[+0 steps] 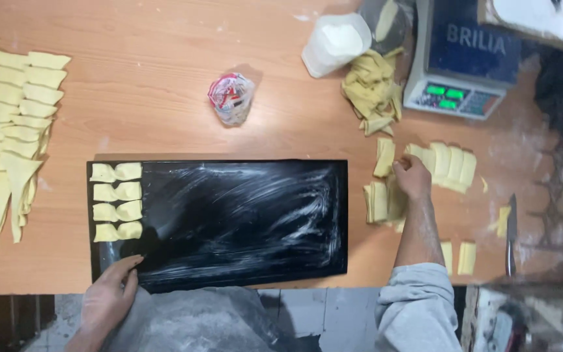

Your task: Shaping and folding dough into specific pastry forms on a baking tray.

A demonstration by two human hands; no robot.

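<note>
A black tray (242, 221), smeared with flour, lies on the wooden table in front of me. Several pinched yellow dough pieces (116, 201) sit in a column at its left end. My left hand (109, 293) rests flat on the tray's near left corner, fingers apart, holding nothing. My right hand (413, 177) is to the right of the tray, fingers curled on a cut dough strip (399, 195) among flat dough rectangles (447, 164).
Folded dough triangles (8, 124) cover the table's left side. A crumpled plastic bag (231, 98), a flour tub (337, 42), a heap of dough scraps (371, 91) and a digital scale (461, 62) stand at the back. A knife (511, 234) lies at the right.
</note>
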